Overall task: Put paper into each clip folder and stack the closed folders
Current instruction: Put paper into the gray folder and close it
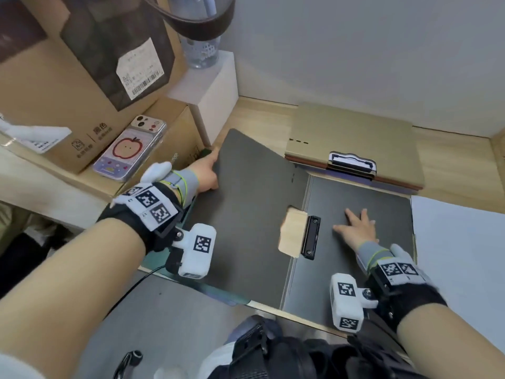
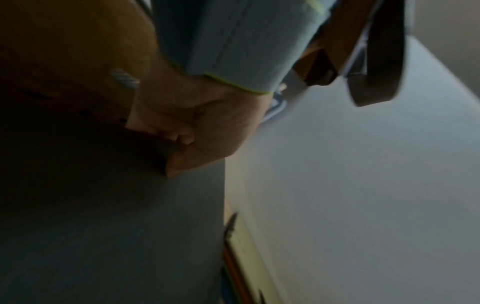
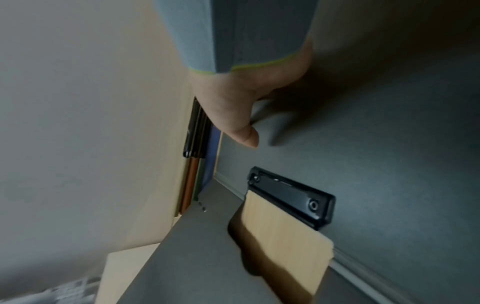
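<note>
Wooden counter [image 1: 451, 157]: open grey folder [image 1: 355, 242], spine running near-to-far; left hand [image 1: 206, 173] fingers grip raised cover, right hand [image 1: 358, 225] flat, spread.

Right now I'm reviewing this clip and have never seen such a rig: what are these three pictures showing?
No machine: a person wears cameras on the head and both wrists. The head view looks down at a desk. An open grey folder lies there, its black clip in the middle. The left hand grips the raised cover's far edge; the left wrist view shows that grip. The right hand presses flat on the inside; the right wrist view shows its thumb beside the clip. Closed folders are stacked behind, white paper lies right.
</note>
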A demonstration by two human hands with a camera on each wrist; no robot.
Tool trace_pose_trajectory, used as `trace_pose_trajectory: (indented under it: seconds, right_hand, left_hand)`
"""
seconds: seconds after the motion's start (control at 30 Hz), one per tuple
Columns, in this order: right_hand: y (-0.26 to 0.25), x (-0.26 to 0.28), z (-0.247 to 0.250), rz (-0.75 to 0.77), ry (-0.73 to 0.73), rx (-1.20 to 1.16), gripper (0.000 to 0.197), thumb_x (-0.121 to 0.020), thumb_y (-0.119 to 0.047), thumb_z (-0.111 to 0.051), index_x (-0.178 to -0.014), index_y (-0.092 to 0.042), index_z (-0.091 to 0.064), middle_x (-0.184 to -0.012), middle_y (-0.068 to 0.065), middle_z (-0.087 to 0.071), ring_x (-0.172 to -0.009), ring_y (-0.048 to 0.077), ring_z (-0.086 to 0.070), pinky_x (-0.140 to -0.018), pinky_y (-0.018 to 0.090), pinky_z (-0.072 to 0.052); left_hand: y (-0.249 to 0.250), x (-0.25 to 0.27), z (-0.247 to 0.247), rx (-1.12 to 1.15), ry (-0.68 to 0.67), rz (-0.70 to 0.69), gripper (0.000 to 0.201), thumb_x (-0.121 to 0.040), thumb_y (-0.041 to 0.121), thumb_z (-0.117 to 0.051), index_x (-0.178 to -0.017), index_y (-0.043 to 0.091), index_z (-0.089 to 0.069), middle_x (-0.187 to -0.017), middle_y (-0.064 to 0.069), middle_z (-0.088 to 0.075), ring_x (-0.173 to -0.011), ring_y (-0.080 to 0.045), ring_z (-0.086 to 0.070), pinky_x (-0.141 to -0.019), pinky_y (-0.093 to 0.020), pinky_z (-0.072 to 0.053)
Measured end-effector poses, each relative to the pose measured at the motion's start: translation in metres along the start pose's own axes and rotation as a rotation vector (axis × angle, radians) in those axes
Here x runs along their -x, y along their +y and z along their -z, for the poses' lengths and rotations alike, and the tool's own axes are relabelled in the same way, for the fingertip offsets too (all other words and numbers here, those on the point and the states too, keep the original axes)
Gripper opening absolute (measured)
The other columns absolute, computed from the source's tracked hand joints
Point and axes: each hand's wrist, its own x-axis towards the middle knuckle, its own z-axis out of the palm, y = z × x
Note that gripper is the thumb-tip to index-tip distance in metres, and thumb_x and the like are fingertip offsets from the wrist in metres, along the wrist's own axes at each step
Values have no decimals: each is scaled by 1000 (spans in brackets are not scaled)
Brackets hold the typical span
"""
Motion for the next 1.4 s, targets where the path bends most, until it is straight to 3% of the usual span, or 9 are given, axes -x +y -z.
trace_pose_trajectory:
  seconds: [0.13, 0.5, 0.7, 0.87, 1.0, 1.07, 1.13, 1.3, 1.4]
  right_hand:
    - [5, 5, -5, 23, 24, 83, 68, -91, -31, -53, -148, -33, -17, -159, -6, 12, -147, 23, 12, -117, 47, 0]
    - [4, 4, -17, -3, 57, 139, 74, -91, -30, -52, -149, -38, -7, -157, -8, 19, -146, 20, 17, -119, 47, 3]
    - [1, 6, -9, 11, 11, 96, 70, -91, -31, -52, -148, -36, -13, -158, -8, 17, -146, 21, 15, -118, 46, 2]
    - [3, 2, 14, 94, -45, -166, 51, -92, -20, -53, -141, -18, -39, -158, 4, -14, -147, 24, -11, -118, 36, -10]
    - [16, 7, 43, 71, 57, -525, 35, -91, -6, -52, -125, -6, -57, -131, 11, -55, -120, 22, -51, -106, 32, -35]
    - [37, 7, 62, 60, 121, -569, 33, -91, -5, -52, -123, -6, -58, -124, 11, -58, -110, 20, -52, -103, 34, -38]
    - [55, 6, 74, 59, 158, -568, 33, -91, -4, -51, -123, -5, -57, -128, 13, -56, -107, 18, -50, -97, 31, -38]
    - [134, 6, 116, -25, 267, -550, 40, -88, -4, -53, -128, -8, -52, -141, 13, -44, -131, 25, -41, -98, 28, -33]
    - [170, 3, 129, -90, 304, -530, 47, -87, -9, -56, -134, -13, -47, -147, 9, -36, -134, 27, -37, -106, 33, -34]
  left_hand:
    - [-27, -25, -16, 15, -31, 92, 80, -91, -4, -47, -153, 22, -3, -156, -10, -24, -138, -30, -36, -108, -34, -34]
    - [-46, -61, -45, 38, 47, 187, 68, -94, 1, -34, -153, 24, -8, -156, -17, -21, -139, -36, -31, -114, -39, -29]
    - [-27, -54, -59, -247, 130, 308, 65, -94, 16, -41, -152, 13, -11, -147, -18, -21, -136, -37, -26, -114, -39, -21]
    - [24, -40, -78, -310, 38, 181, 56, -90, 17, -50, -142, 4, -33, -149, -17, -23, -135, -37, -31, -111, -37, -30]
    - [85, -24, -116, 165, -172, -29, 54, -90, 8, -57, -141, 7, -41, -141, -12, -46, -129, -26, -47, -105, -33, -41]
    - [120, -9, -143, 439, -313, -29, 44, -92, 4, -52, -136, 8, -47, -117, -6, -57, -108, -18, -55, -80, -27, -48]
    - [144, 3, -162, 584, -420, -9, 37, -93, 7, -50, -130, 11, -52, -98, 0, -58, -88, -10, -57, -67, -22, -43]
    - [200, 25, -237, 670, -638, 106, 16, -97, 14, -43, -86, 19, -55, -85, 3, -56, -77, -6, -54, -68, -24, -41]
    - [212, 32, -266, 663, -650, 174, 17, -97, 15, -44, -82, 17, -53, -105, -4, -55, -95, -15, -52, -82, -34, -43]
